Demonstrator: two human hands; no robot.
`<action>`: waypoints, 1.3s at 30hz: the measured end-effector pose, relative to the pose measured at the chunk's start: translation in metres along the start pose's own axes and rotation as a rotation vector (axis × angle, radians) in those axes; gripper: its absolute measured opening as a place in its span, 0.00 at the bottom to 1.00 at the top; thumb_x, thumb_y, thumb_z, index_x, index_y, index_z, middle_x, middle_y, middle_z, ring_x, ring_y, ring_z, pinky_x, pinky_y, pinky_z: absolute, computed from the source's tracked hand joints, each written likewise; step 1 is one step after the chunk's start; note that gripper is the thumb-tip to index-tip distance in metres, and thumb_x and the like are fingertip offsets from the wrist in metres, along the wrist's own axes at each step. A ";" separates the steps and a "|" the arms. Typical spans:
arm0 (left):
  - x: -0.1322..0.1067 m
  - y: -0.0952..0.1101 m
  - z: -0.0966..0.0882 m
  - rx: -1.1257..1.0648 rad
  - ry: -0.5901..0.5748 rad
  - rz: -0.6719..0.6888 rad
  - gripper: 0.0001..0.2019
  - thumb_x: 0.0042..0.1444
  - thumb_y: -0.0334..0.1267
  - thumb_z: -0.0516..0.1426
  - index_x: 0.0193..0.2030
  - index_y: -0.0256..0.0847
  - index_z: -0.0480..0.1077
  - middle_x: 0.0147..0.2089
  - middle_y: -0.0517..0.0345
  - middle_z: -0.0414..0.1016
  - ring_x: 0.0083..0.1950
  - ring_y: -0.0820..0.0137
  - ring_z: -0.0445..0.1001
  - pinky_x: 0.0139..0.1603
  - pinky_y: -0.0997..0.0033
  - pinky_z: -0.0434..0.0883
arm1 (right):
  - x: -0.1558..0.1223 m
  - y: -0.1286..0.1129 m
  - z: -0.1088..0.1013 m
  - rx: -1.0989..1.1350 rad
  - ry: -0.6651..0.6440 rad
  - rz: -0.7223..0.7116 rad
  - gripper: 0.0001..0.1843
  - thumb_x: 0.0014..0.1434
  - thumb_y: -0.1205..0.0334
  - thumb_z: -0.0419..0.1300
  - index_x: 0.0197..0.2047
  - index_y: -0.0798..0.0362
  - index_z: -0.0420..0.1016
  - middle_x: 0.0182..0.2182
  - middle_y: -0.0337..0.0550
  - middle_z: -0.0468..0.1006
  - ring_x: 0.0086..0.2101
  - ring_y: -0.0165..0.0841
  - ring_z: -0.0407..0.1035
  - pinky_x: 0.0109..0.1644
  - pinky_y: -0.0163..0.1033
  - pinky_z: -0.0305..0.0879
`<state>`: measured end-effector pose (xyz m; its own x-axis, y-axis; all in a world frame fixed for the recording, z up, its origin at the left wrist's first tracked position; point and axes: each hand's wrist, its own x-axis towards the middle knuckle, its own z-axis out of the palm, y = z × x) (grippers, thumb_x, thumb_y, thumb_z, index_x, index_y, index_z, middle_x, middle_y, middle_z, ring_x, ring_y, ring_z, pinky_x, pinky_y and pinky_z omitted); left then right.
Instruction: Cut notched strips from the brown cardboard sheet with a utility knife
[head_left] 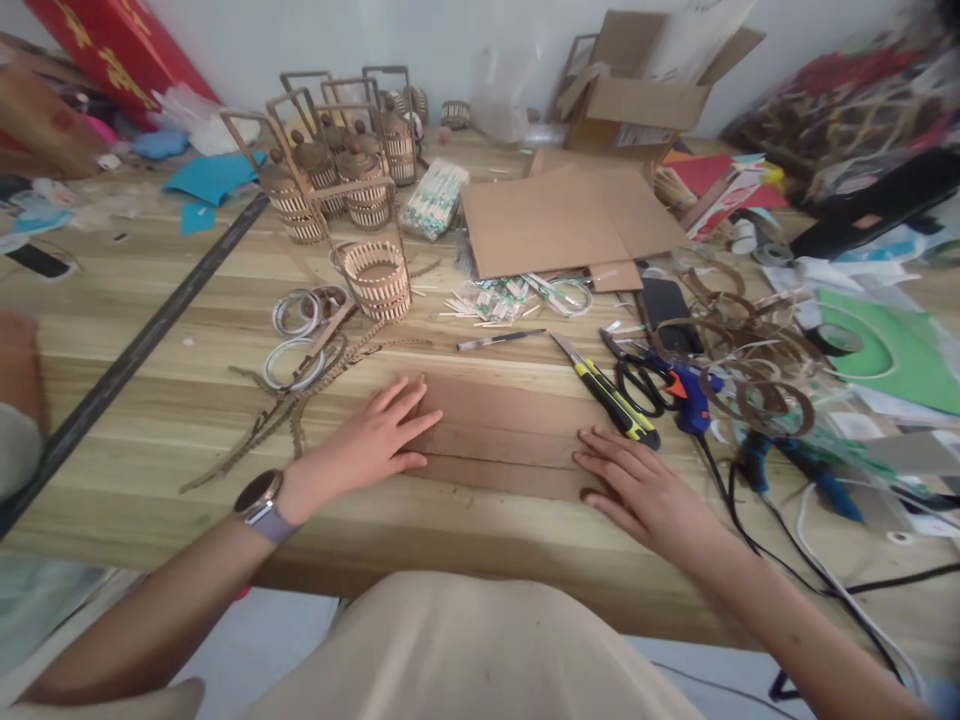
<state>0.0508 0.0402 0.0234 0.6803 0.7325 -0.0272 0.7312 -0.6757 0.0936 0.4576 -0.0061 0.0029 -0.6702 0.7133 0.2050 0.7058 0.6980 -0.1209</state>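
Brown cardboard strips (504,435) lie side by side flat on the wooden table (150,440) in front of me. My left hand (375,435), with a watch on its wrist, rests open on the strips' left end, fingers spread flat. My right hand (637,485) lies open on their right end, fingers stretched along the lower strip. Neither hand grips anything.
A yellow utility knife (611,395), black scissors (637,380) and a blue glue gun (690,395) lie right of the strips. Behind are tape rings (296,335), a slatted basket (377,278), small wooden lantern models (337,165), flat cardboard (555,220), an open box (637,90) and curled scraps (757,370).
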 end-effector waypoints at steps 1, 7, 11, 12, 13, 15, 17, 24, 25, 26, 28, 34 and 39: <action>-0.002 -0.005 0.007 -0.029 -0.003 0.012 0.27 0.65 0.47 0.59 0.68 0.40 0.65 0.75 0.37 0.54 0.76 0.45 0.51 0.69 0.42 0.63 | -0.003 0.001 0.002 0.018 -0.011 0.015 0.21 0.67 0.53 0.58 0.59 0.52 0.73 0.64 0.55 0.71 0.64 0.48 0.64 0.61 0.58 0.70; -0.022 0.001 0.022 -0.037 0.057 -0.019 0.27 0.69 0.48 0.53 0.70 0.38 0.62 0.75 0.37 0.54 0.76 0.49 0.52 0.70 0.46 0.64 | 0.000 0.010 0.009 0.108 -0.026 -0.005 0.24 0.66 0.56 0.60 0.64 0.52 0.70 0.66 0.54 0.67 0.68 0.46 0.57 0.66 0.57 0.65; -0.033 0.003 0.019 -0.044 0.073 -0.031 0.24 0.69 0.45 0.53 0.69 0.38 0.64 0.74 0.40 0.58 0.75 0.52 0.56 0.69 0.48 0.65 | 0.011 0.016 0.004 0.192 -0.077 0.021 0.23 0.66 0.57 0.60 0.63 0.48 0.72 0.67 0.52 0.67 0.67 0.45 0.58 0.67 0.57 0.64; -0.035 0.001 0.019 -0.052 0.075 -0.024 0.23 0.69 0.44 0.54 0.68 0.39 0.65 0.73 0.41 0.60 0.74 0.53 0.57 0.69 0.49 0.66 | 0.011 0.017 0.003 0.206 -0.084 0.030 0.22 0.66 0.57 0.59 0.62 0.48 0.72 0.67 0.52 0.67 0.67 0.45 0.59 0.67 0.58 0.64; -0.038 0.000 0.018 -0.061 0.078 -0.018 0.22 0.69 0.43 0.54 0.67 0.40 0.66 0.72 0.43 0.63 0.73 0.55 0.60 0.69 0.49 0.67 | 0.011 0.019 0.002 0.215 -0.085 0.037 0.22 0.66 0.56 0.59 0.62 0.48 0.72 0.67 0.52 0.67 0.66 0.45 0.60 0.66 0.58 0.64; -0.044 -0.003 0.016 -0.080 0.087 -0.012 0.19 0.69 0.41 0.54 0.64 0.43 0.70 0.69 0.48 0.67 0.71 0.58 0.64 0.70 0.49 0.66 | 0.009 0.021 0.002 0.216 -0.072 0.045 0.22 0.67 0.55 0.58 0.62 0.47 0.73 0.66 0.52 0.68 0.64 0.45 0.63 0.65 0.56 0.66; -0.050 -0.004 0.015 -0.106 0.100 0.001 0.16 0.69 0.38 0.54 0.60 0.45 0.74 0.67 0.51 0.71 0.69 0.60 0.67 0.71 0.49 0.65 | 0.005 0.022 0.004 0.197 -0.043 0.047 0.22 0.67 0.53 0.56 0.62 0.47 0.72 0.64 0.52 0.71 0.62 0.45 0.67 0.63 0.54 0.69; -0.061 0.000 0.012 -0.231 0.147 -0.006 0.15 0.70 0.32 0.51 0.50 0.43 0.80 0.63 0.51 0.75 0.64 0.64 0.71 0.65 0.58 0.72 | -0.009 0.024 0.005 0.173 0.052 0.059 0.20 0.67 0.52 0.56 0.61 0.44 0.74 0.57 0.49 0.78 0.55 0.44 0.73 0.58 0.52 0.73; -0.061 0.001 0.012 -0.235 0.150 -0.009 0.15 0.69 0.32 0.51 0.50 0.43 0.80 0.62 0.52 0.76 0.64 0.64 0.71 0.64 0.58 0.73 | -0.009 0.025 0.003 0.186 0.060 0.061 0.20 0.67 0.53 0.56 0.60 0.43 0.74 0.57 0.49 0.78 0.55 0.43 0.74 0.58 0.52 0.73; -0.062 0.002 0.012 -0.237 0.151 -0.011 0.15 0.69 0.32 0.51 0.49 0.44 0.80 0.62 0.52 0.76 0.63 0.63 0.71 0.63 0.57 0.73 | -0.009 0.025 0.001 0.203 0.062 0.065 0.19 0.67 0.54 0.56 0.60 0.44 0.75 0.57 0.48 0.78 0.55 0.43 0.74 0.58 0.51 0.73; -0.064 0.002 0.012 -0.240 0.161 -0.008 0.15 0.70 0.33 0.51 0.48 0.44 0.80 0.62 0.52 0.76 0.62 0.63 0.70 0.61 0.58 0.74 | -0.008 0.026 -0.004 0.246 0.039 0.083 0.18 0.68 0.57 0.55 0.58 0.43 0.76 0.57 0.48 0.79 0.55 0.42 0.74 0.58 0.50 0.74; -0.068 0.001 0.015 -0.200 0.205 0.036 0.16 0.71 0.34 0.49 0.47 0.44 0.80 0.58 0.53 0.78 0.59 0.63 0.71 0.58 0.61 0.75 | 0.001 0.027 -0.018 0.351 -0.058 0.163 0.17 0.68 0.60 0.54 0.53 0.48 0.80 0.55 0.50 0.80 0.55 0.41 0.75 0.58 0.49 0.74; -0.070 0.001 0.016 -0.203 0.194 0.033 0.16 0.71 0.36 0.49 0.48 0.46 0.80 0.59 0.55 0.78 0.58 0.63 0.71 0.58 0.62 0.75 | 0.005 0.023 -0.023 0.327 -0.057 0.147 0.17 0.68 0.61 0.53 0.54 0.49 0.79 0.54 0.51 0.80 0.55 0.40 0.75 0.57 0.47 0.75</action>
<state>0.0046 -0.0133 0.0097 0.6668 0.7261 0.1679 0.6707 -0.6829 0.2897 0.4755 0.0117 0.0236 -0.5857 0.8032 0.1087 0.6907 0.5648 -0.4516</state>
